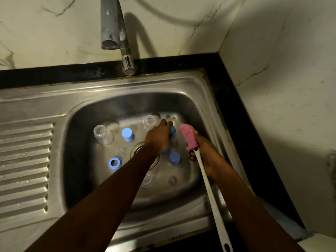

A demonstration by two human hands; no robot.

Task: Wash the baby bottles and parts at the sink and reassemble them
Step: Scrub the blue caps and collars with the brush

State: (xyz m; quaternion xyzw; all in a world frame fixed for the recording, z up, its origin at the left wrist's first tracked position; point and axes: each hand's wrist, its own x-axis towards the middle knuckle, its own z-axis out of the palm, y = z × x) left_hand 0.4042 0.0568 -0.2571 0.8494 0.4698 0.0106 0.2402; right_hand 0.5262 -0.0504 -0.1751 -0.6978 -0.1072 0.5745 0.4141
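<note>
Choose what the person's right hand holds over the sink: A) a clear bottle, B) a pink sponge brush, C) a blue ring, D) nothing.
B: the right hand grips the white handle of the pink sponge brush just below its head; the left hand holds a blue part.

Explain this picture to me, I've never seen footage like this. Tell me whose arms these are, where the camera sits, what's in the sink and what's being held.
There is no machine here. These are a person's two bare arms, filmed by one camera worn on the head and looking down into a steel sink under a tap. In the basin sit a clear bottle, a second clear bottle, a blue cap and a blue ring. The left hand grips a blue part, mostly hidden by its fingers, so I cannot tell which piece it is. The right hand holds a bottle brush with a pink sponge head and a long white handle.
</note>
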